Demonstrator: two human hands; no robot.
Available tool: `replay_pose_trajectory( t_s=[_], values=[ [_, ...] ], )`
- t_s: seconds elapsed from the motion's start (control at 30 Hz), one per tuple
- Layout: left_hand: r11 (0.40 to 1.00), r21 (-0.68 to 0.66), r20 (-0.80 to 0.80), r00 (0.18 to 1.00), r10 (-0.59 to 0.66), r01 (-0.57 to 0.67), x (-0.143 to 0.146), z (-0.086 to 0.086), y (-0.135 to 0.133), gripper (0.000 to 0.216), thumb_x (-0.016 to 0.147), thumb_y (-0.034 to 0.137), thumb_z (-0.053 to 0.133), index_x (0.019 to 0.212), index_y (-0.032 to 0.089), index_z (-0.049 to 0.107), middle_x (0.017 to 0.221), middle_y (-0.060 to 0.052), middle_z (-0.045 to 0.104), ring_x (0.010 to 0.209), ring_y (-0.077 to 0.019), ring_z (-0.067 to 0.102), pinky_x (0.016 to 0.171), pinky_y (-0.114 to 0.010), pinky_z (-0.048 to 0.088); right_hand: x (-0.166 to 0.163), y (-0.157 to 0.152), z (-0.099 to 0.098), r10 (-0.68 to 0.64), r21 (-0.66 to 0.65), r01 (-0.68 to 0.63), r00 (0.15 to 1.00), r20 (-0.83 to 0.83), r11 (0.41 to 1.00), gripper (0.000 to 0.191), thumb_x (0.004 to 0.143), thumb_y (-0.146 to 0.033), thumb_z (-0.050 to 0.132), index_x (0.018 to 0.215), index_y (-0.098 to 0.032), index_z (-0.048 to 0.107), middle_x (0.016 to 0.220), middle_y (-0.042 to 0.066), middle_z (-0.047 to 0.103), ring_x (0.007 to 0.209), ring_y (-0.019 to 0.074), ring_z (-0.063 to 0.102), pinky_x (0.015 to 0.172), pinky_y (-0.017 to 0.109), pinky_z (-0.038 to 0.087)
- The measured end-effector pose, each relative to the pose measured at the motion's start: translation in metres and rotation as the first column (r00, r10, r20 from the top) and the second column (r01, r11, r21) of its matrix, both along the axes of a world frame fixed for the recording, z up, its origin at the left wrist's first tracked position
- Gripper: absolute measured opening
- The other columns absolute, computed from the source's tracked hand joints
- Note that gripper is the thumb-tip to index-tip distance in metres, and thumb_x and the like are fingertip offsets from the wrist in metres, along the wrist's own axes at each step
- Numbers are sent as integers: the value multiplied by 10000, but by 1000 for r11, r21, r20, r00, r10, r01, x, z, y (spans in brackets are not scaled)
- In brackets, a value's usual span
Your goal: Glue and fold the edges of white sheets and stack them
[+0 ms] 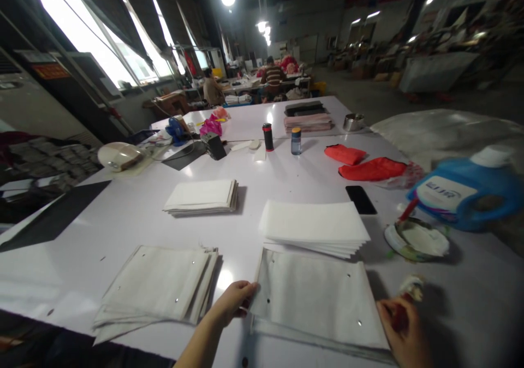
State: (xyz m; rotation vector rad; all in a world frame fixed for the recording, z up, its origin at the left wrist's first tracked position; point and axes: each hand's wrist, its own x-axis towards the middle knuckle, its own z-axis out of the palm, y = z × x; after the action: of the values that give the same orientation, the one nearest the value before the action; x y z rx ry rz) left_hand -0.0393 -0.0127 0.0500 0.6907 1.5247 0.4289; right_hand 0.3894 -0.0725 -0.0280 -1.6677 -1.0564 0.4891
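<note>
My left hand (233,301) pinches the left edge of the top grey-white fabric panel (315,297), which lies on a stack in front of me and has small holes at its corners. My right hand (403,324) is closed around a small brush (411,287) with a red handle and a glue-covered tip, held just right of that panel. Behind the panel lies a stack of plain white sheets (313,226). A round dish of white paste (417,239) with a red-handled tool in it sits to the right.
Another pile of holed panels (159,286) lies at the left, a white stack (202,196) behind it. A black phone (361,199), red cloths (370,168), a blue jug (466,190) and two bottles (268,137) stand on the white table (123,215). People sit far back.
</note>
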Motion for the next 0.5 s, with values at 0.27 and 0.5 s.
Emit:
replay_pose_trajectory(
  t_s=[0.27,0.5],
  values=[
    [999,-35,159,987,-25,31,-15,-9,-22,719,482,760,819,780,199,482,608,62,516,564,-99,570,442,-187,300,9,-6,-2,87,67,-87,996,10,994,506,713,-544,772,1009,-228,511,834,61,667,726,198,684,637,295,622],
    [988,109,57,993,103,-108,-4,-36,-31,747,380,780,828,656,199,449,456,68,507,394,-42,397,435,-197,250,8,-4,-7,111,131,-124,989,99,984,537,692,-537,803,1009,-219,510,807,65,681,660,207,695,610,316,630]
  ],
)
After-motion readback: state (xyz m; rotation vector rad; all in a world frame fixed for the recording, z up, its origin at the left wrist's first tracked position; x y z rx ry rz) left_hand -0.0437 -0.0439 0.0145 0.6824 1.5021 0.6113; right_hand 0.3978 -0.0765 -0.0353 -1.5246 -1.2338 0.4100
